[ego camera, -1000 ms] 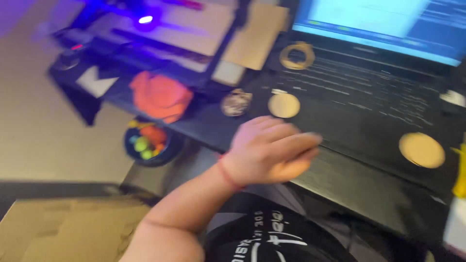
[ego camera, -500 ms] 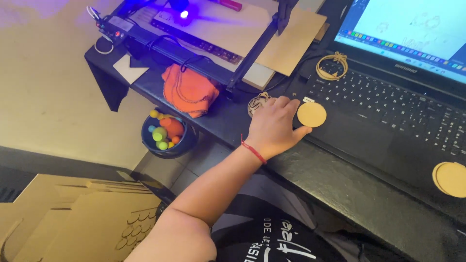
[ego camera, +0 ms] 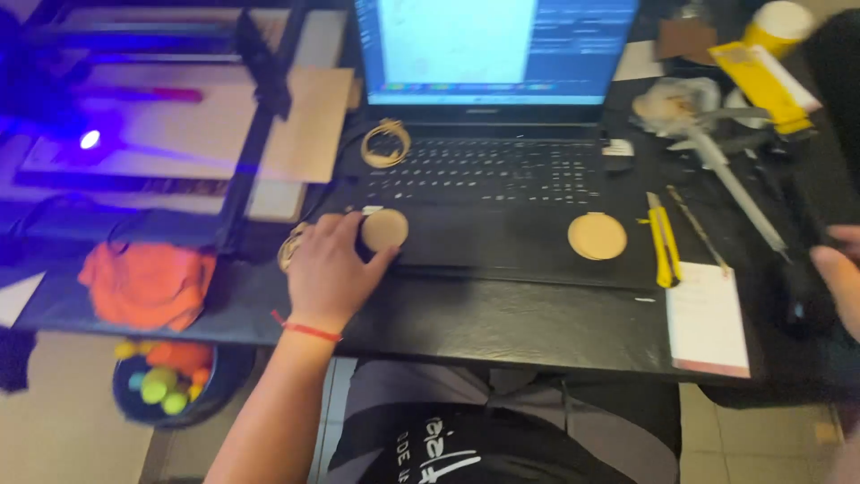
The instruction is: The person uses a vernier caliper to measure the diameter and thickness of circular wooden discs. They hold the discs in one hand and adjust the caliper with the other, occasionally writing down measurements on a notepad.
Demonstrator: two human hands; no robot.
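1. My left hand (ego camera: 327, 269) lies palm down on the black desk (ego camera: 502, 323), at the laptop's (ego camera: 493, 161) front left corner, with a red cord on the wrist.
2. Its fingers curl loosely around the left edge of a round tan disc (ego camera: 384, 229); thumb and fingertips touch the rim, yet I cannot tell if they truly pinch it.
3. That disc rests on the laptop's palm rest, left of the touchpad.
4. A second tan disc (ego camera: 597, 237) lies on the right side of the same palm rest, well apart from the first.
5. My right hand (ego camera: 842, 273) shows only at the frame's right edge, blurred; I cannot tell if it is open or closed.
6. A yellow utility knife (ego camera: 663, 242) lies just beside the laptop's right edge.
7. An orange cloth (ego camera: 148, 282) sits left of my left hand, near the machine with the blue-violet light (ego camera: 90, 139).
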